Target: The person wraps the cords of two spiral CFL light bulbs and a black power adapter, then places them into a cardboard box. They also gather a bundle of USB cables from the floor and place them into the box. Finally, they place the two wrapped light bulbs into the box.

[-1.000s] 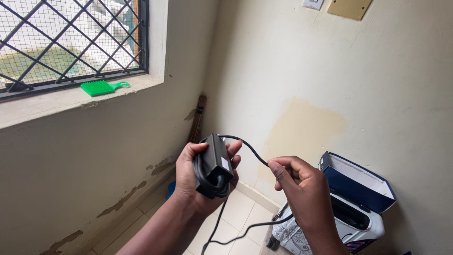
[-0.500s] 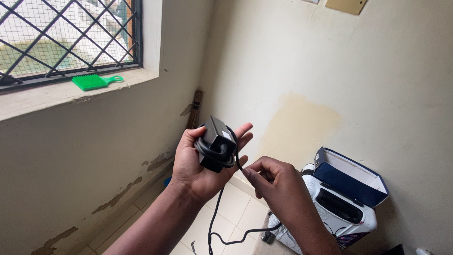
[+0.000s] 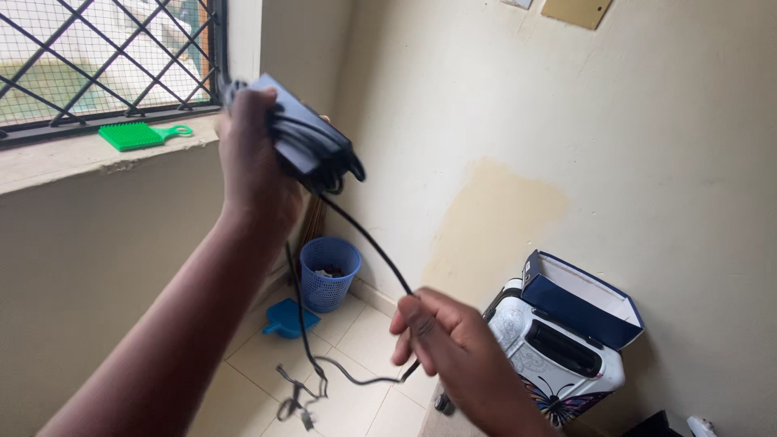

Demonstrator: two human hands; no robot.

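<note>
Right hand (image 3: 441, 340): low and nearest, its grip pinched on the black cord (image 3: 368, 239), apparently to draw that run taut. Below the pinch the cord hangs slack, and its loose end (image 3: 295, 405) dangles near the floor.

Left hand (image 3: 251, 154): raised beside the window sill, its grip wrapped tight round the black power adapter (image 3: 303, 137), which already carries several turns of cord. Holding it high seems meant to keep the line straight between both hands. The adapter sits inside the left grip; the cord runs down and right from it to the right hand.

Beyond, by the floor: white patterned suitcase (image 3: 550, 364), open blue box (image 3: 579, 299) on it, blue waste basket (image 3: 329, 273), blue dustpan (image 3: 289, 320).

Farthest: green brush (image 3: 137, 134) on the sill.
</note>
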